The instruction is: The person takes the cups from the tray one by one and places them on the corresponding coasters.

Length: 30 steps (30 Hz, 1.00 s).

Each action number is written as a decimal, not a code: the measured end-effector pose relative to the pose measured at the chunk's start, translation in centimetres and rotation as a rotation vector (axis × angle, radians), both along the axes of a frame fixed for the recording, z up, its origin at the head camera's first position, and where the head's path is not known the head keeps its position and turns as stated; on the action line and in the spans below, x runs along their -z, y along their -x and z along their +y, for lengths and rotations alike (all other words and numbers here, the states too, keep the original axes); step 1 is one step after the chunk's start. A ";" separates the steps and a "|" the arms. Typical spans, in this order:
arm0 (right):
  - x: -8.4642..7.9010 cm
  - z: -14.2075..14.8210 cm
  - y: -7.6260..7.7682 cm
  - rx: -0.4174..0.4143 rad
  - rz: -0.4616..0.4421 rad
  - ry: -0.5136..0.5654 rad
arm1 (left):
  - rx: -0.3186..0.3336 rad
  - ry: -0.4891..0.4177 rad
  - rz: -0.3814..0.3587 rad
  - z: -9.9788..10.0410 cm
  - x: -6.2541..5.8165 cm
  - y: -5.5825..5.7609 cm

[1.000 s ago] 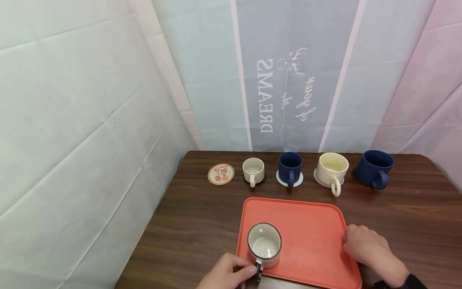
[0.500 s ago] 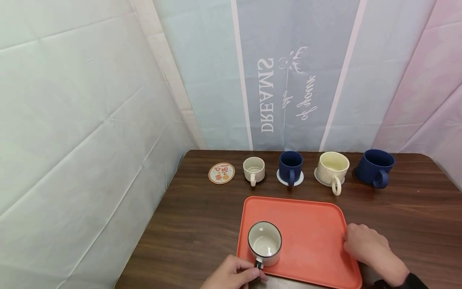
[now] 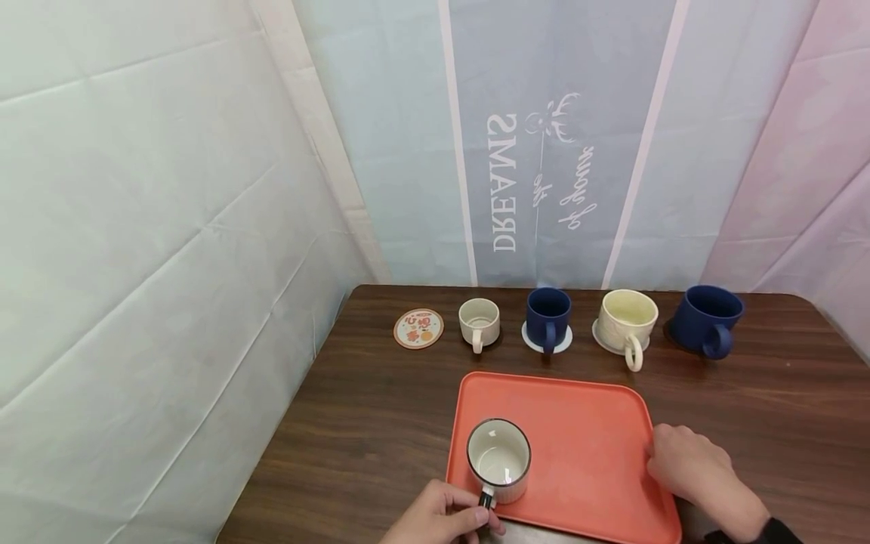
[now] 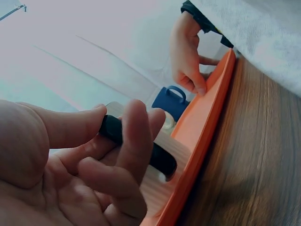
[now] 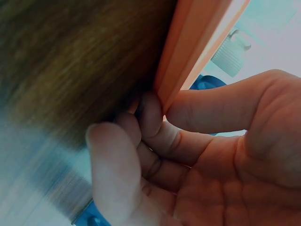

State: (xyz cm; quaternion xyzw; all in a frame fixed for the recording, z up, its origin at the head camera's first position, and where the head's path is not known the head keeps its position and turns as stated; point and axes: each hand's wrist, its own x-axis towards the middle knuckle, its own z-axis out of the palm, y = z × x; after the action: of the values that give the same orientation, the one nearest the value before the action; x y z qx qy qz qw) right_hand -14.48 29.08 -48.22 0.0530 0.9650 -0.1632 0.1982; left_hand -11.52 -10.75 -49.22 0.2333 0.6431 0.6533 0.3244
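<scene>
A white mug with a dark rim stands upright on the left part of the red tray. Its black handle points toward my body, and my left hand pinches it between thumb and fingers. In the left wrist view, the thumb lies on the handle's top end while fingers curl about it. At the tray's right edge is my right hand. The right wrist view shows its thumb and curled fingers gripping the tray rim, fingertips under the edge.
Along the table's back stand a small white cup, a blue mug, a cream mug and a wider blue mug. A printed round coaster lies left of them. A fabric wall borders the left side.
My left fingers have shifted slightly right around the mug's handle, and a fingertip now shows beyond it. The mug, the tray and my right hand have stayed in place.
</scene>
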 end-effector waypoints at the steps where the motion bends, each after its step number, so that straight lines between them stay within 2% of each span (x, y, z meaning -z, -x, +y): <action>1: 0.0 0.0 0.0 -0.001 0.001 0.000 | -0.001 -0.005 -0.008 0.0 0.1 0.0; 7: 0.0 -0.1 0.0 0.000 -0.014 0.001 | -0.003 -0.042 -0.054 -0.2 0.5 0.0; 10: 0.0 0.0 0.0 0.002 -0.026 -0.002 | 0.001 -0.054 -0.046 -0.3 0.6 0.0; 17: 0.1 0.0 0.1 0.005 -0.035 -0.001 | 0.004 -0.053 0.024 -0.4 0.7 0.1; 30: 0.1 -0.2 0.2 0.015 -0.035 -0.011 | 0.002 -0.061 0.020 -0.8 0.4 0.4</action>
State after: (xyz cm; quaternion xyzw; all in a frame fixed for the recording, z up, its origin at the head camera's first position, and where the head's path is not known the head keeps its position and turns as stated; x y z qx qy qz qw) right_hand -14.66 28.90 -48.32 0.0643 0.9619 -0.1585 0.2136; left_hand -11.96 -11.52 -49.65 0.2504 0.6258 0.6700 0.3112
